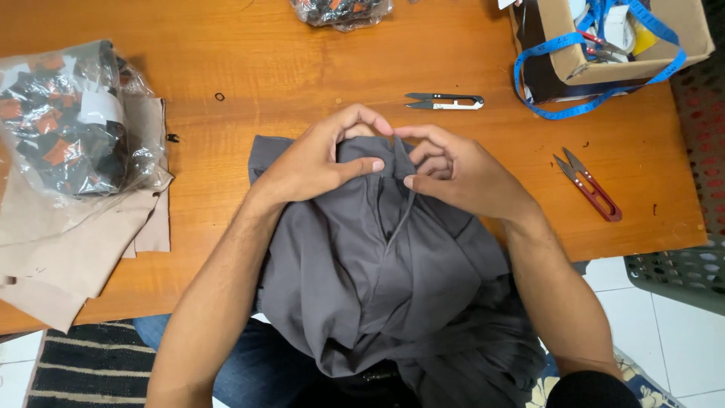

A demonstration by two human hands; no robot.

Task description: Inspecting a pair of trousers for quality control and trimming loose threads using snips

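Two bare hands meet at the upper edge of a dark grey garment (377, 272) that lies bunched on the near side of a wooden table (249, 68) and spills over the table's edge onto the person's lap. Its cloth is plain, matte and heavily creased, with a stitched seam or placket running down its middle from the point where the hands work. Left hand (321, 162): fingers curled over the top fold, thumb pressed flat against the cloth, so it is closed on the garment. Right hand (461, 174): fingers bent inward and pinching the same fold just beside the left thumb, likewise closed on the cloth. Beyond the hands lies a black-and-white thread snipper (445, 101); to the right, well apart from the garment, lies a red thread snipper (590, 186). At the far right corner stands a cardboard box (683, 34) draped with a blue measuring tape (581, 102). At the left, a clear plastic bag (72, 121) of black-and-orange pieces rests on beige cloth (72, 242).
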